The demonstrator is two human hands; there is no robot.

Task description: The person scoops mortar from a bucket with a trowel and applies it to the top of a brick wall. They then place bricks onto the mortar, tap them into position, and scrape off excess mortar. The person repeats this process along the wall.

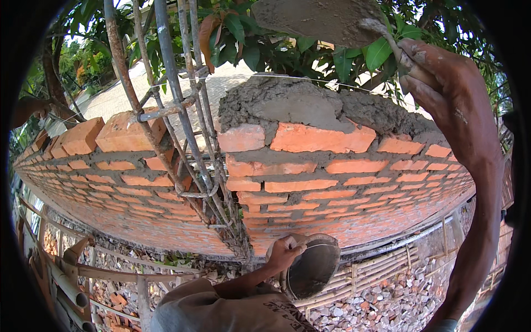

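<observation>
My right hand [437, 88] grips the handle of a trowel [318, 22] coated in grey mortar, held high above the right wall section. Wet mortar [293, 102] is heaped along that section's top course of red bricks [321, 138], near a taut string. Low in the middle, my left hand [285, 249] grips the rim of a round bucket [310, 268] with dark grey contents; its fingertips are small in view.
Upright rebar [174, 72] with ties divides the brick wall, whose left section [77, 138] curves away. Another person's hand [30, 110] shows at the far left. Bamboo poles [381, 265] and rubble [370, 310] lie below; leafy branches [243, 44] hang behind.
</observation>
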